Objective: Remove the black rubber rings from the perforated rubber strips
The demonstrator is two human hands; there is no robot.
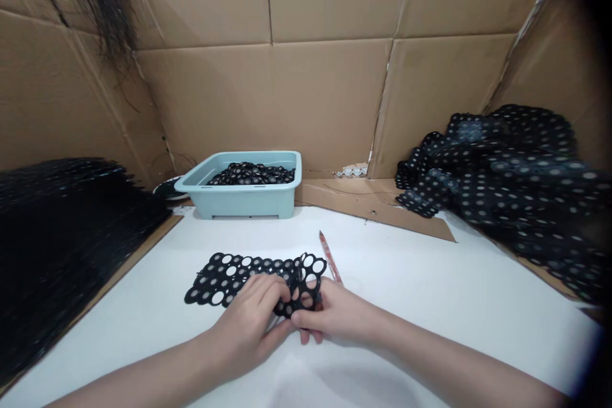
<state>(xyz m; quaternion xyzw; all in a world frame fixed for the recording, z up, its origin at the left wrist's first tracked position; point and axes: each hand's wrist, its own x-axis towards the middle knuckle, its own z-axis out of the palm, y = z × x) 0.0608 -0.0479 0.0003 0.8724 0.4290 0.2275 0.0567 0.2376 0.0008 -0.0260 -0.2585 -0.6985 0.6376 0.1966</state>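
Note:
A strip of black perforated material [205,284] with rows of round holes lies across the white table in front of me. Some of its holes show white, others are filled greyish. My left hand [261,309] is closed on the strip near its right part, fingers curled over the top. At the right end my right hand [329,312] grips the same strip between thumb and fingers, and that end is lifted and folded up. Just beyond my right hand lies a slim reddish pointed tool [329,256], its lower end hidden by the hand.
A light blue plastic basin [246,202] holding more black perforated pieces stands at the back. At right is a large heap of the dotted black material [507,166]. Dark glossy material [71,248] is piled at left. Cardboard walls [329,95] enclose the table [459,312].

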